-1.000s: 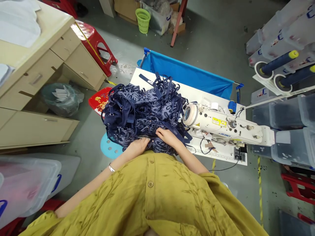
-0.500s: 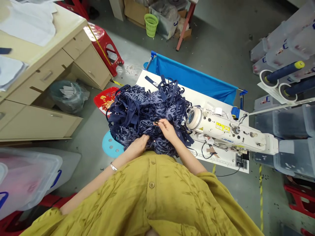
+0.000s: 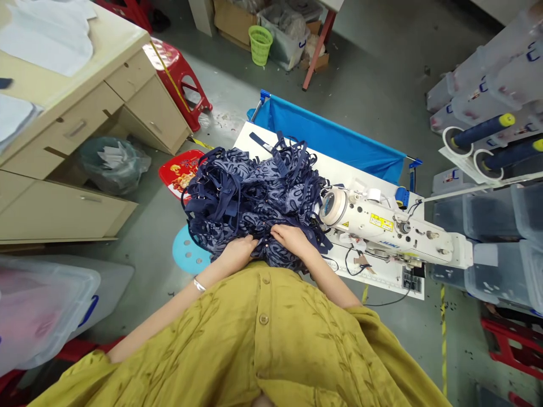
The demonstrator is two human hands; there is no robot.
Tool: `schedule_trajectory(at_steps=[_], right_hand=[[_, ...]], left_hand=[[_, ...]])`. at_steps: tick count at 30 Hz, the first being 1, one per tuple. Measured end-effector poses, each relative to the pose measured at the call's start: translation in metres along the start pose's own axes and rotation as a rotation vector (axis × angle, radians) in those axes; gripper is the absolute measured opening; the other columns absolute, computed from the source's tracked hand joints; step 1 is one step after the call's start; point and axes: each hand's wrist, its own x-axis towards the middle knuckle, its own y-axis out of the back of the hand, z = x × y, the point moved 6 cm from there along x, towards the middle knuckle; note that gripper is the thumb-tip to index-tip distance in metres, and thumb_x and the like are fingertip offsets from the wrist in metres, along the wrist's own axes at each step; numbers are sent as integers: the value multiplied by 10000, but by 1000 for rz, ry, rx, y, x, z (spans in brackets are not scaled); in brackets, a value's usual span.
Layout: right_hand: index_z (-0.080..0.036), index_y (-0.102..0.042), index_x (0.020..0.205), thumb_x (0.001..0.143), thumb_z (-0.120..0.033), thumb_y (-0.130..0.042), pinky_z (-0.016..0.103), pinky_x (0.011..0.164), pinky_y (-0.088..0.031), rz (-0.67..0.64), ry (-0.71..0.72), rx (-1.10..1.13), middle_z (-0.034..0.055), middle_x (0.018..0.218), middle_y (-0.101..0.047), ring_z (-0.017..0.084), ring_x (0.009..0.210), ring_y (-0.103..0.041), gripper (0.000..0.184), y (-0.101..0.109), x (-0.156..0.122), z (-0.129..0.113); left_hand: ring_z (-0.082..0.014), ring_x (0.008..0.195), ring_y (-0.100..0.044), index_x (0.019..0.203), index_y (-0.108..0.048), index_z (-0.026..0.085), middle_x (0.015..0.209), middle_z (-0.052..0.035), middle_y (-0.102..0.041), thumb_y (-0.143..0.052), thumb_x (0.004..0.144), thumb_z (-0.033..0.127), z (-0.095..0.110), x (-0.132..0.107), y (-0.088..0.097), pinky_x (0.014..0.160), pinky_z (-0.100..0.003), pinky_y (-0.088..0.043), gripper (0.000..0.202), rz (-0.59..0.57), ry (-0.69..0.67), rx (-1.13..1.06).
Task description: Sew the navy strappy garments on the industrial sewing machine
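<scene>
A big heap of navy patterned bras (image 3: 229, 198), with straps tangled over them, lies on the white sewing table close to my body. My left hand (image 3: 240, 250) rests at the near side of the heap, its fingers closed on the fabric of one bra. Just to the right, my right hand (image 3: 289, 237) is closed, fingertips pressed together against the navy cloth. Whatever those fingertips hold is hidden. The two hands are a short gap apart.
A white sewing machine (image 3: 390, 226) stands right of the heap on the white table (image 3: 246, 138). Behind hangs a blue cloth trough (image 3: 335, 135). Thread cones (image 3: 483, 130) rise at right, near stacked plastic boxes (image 3: 492, 212). A red stool (image 3: 182, 85) and desk (image 3: 85, 118) are left.
My right hand has come down and turned inward onto the cloth. The small dark item at its fingertips no longer shows. My left hand has stayed nearly in place.
</scene>
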Motion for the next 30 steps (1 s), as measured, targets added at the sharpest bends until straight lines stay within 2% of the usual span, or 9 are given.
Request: schedule_trajectory(at_steps=[3,6,8,11,15,18,21,26,30], right_hand=[[-247,-621,981,966,-341,-451,222,751,-451,69,33,160,19,979,-702,152,895,-664,194,6,6,-13],[-223,-580,1008,980,-394,-385,225,782,-487,320,2,545,15,943,-683,139,875,-683,261,28,14,-18],[-215,-544,1031,987,-406,-349,242,799,-500,412,-34,632,25,963,-674,145,877,-690,276,39,20,-16],[-204,-512,1063,986,-360,-360,298,777,-499,275,-98,373,60,950,-691,195,862,-694,232,36,26,-15],[-201,-455,1102,1007,-299,-308,304,805,-472,79,-65,216,70,961,-721,204,925,-689,201,17,17,-15],[-215,-443,1108,1016,-284,-296,274,821,-453,-5,-8,219,53,996,-731,184,975,-679,186,9,6,-16],[-224,-498,1096,1005,-310,-348,272,723,-446,-90,-51,9,67,954,-734,215,868,-698,196,6,3,-11],[-232,-603,947,970,-293,-454,251,712,-435,-150,-12,-150,65,901,-727,199,834,-685,162,1,20,-18],[-223,-592,926,958,-333,-467,253,799,-471,-30,68,222,35,941,-711,168,902,-670,170,6,39,-32]], left_hand=[[-216,820,-659,1031,-627,131,928,-107,-628,-495,880,161,2,0,-1,740,-312,-517,203,10,-8,44],[-221,796,-656,1004,-636,121,917,-112,-631,-472,879,131,4,0,1,724,-325,-517,207,24,-9,91],[-234,806,-654,983,-647,116,928,-131,-636,-447,879,105,6,-2,4,730,-350,-516,226,42,-2,127],[-292,1066,-600,969,-665,136,1203,-188,-595,-448,882,107,8,-5,11,869,-424,-489,236,110,-22,177],[-319,1395,-307,876,-687,174,1518,-105,-361,-515,873,141,10,-10,24,1114,-504,-298,176,357,-118,245],[-280,1279,-473,879,-693,168,1256,-145,-595,-503,879,127,7,-8,18,1138,-489,-276,195,302,-131,249],[-203,878,-656,933,-688,159,885,-101,-655,-470,882,94,8,-6,8,1008,-408,-435,233,173,-138,233],[-224,787,-645,963,-664,137,915,-133,-633,-446,888,94,11,-7,1,757,-366,-503,234,129,-130,224],[-231,850,-648,991,-650,122,943,-145,-640,-398,908,93,8,-6,-4,799,-363,-488,267,102,-107,214]])
